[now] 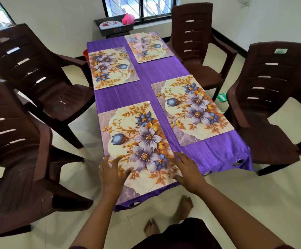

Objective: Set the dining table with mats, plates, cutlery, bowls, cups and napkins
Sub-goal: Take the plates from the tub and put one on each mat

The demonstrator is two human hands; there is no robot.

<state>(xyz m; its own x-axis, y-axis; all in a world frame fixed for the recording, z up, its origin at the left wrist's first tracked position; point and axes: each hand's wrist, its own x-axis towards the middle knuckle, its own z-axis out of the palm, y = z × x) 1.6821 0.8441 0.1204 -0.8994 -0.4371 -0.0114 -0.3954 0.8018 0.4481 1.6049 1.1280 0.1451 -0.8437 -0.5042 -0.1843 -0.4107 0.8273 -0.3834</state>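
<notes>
Table: my dining table [146,87] runs away from me under a purple cloth that hangs over the near end, where metal eyelets show along the hem.
Chairs: four dark brown plastic armchairs, two on my left [29,69] [15,159] and two on my right [196,42] [271,97], each drawn back a little from the table's long sides.
Side stand: a dark stand [116,30] sits under the window past the far end of the table, carrying a round white plate [110,25] and something bright pink [128,18] beside it.
Near-left mat: the floral placemat [139,139] closest to me lies flat on the cloth, its near edge reaching the table's end.
Near-right mat: a matching placemat [192,108] lies just beside it, apart by a strip of purple cloth.
Far-left mat: a third placemat [112,67] lies further up on the left.
Far-right mat: a fourth placemat [148,46] lies at the far end on the right.
Left hand: my left hand [113,172] has its fingers spread and lies flat on the near-left corner of the closest mat.
Right hand: my right hand [187,168] is spread too, fingers straight, at that mat's right edge where it meets the cloth; I cannot tell whether it presses down or hovers just above.
Feet: my bare feet [183,207] stand on the pale tiled floor below the table's end.
</notes>
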